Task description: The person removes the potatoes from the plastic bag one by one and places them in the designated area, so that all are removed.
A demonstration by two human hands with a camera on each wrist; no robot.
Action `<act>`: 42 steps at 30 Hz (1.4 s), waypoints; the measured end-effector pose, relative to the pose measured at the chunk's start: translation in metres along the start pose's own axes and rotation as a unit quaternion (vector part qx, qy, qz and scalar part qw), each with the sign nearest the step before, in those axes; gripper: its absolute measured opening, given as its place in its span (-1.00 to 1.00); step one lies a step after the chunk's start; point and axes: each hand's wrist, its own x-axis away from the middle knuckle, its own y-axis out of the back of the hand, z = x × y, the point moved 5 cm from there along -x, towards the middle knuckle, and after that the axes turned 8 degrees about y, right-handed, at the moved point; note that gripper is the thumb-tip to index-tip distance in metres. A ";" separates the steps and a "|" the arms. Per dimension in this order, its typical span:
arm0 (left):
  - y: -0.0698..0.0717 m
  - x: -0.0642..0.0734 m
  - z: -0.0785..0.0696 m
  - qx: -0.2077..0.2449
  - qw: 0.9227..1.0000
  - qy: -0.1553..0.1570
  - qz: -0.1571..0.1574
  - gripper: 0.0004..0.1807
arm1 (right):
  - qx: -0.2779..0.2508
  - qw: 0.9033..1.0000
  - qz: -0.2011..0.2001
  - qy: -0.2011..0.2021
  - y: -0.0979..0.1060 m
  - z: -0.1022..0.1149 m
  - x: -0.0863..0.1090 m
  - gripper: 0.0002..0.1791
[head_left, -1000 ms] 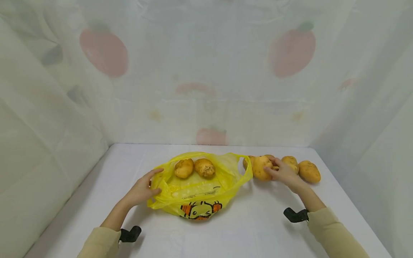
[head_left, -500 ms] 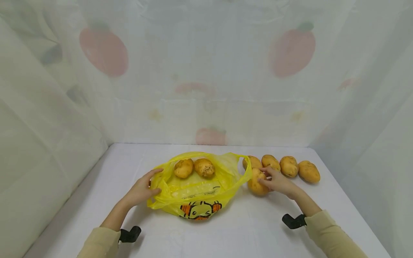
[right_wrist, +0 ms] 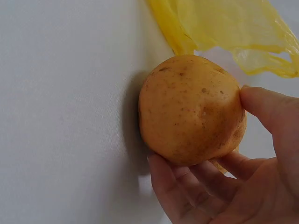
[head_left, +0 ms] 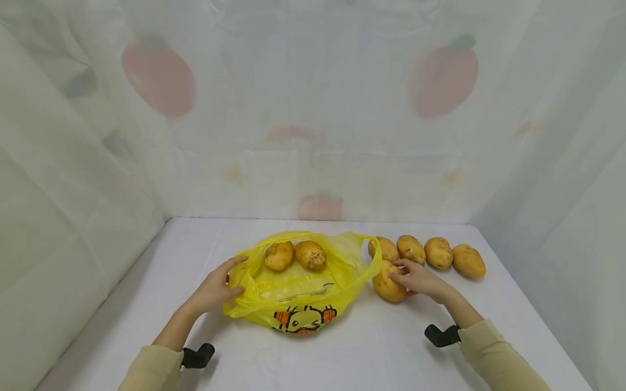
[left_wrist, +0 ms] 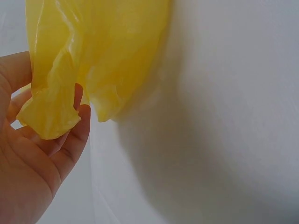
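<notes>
A yellow plastic bag (head_left: pixel 337 296) lies with its mouth spread, a cartoon face printed on its front. Two potatoes (head_left: pixel 279 256) rest side by side in it. My left hand (head_left: pixel 211 290) holds the bag's left edge; in the left wrist view the thin plastic hangs between thumb and curled fingers (left_wrist: pixel 74 144). Just right of the bag, my right hand (head_left: pixel 421 279) grips a potato (head_left: pixel 389 283), thumb on one side and fingers on the other. The right wrist view shows this potato (right_wrist: pixel 191 109) close to the white tabletop, the bag's handle beyond it.
Several potatoes (head_left: pixel 438 252) form a row at the back right; the leftmost (head_left: pixel 386 248) sits behind the bag's right handle. White printed sheets (head_left: pixel 313 179) enclose the table (head_left: pixel 313 361) at the back and sides. A black wrist mount (head_left: pixel 198 355) juts from each sleeve.
My right hand has brought its potato away from the row, toward the front and slightly left, down beside the bag. The left hand and the bag have stayed in place.
</notes>
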 end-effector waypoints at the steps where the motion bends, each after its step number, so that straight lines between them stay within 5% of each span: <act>1: 0.000 0.000 0.000 -0.001 1.000 0.001 0.000 -0.26 | 0.001 1.000 0.000 -0.003 0.000 0.000 0.000 -0.27; 26: -0.001 0.001 0.003 0.000 1.000 0.005 -0.001 -0.25 | 0.002 1.000 -0.001 -0.020 -0.001 -0.004 0.000 -0.29; 42: -0.002 0.002 0.005 0.001 1.000 0.012 0.000 -0.25 | 0.055 0.998 -0.032 0.023 0.012 0.003 0.010 -0.31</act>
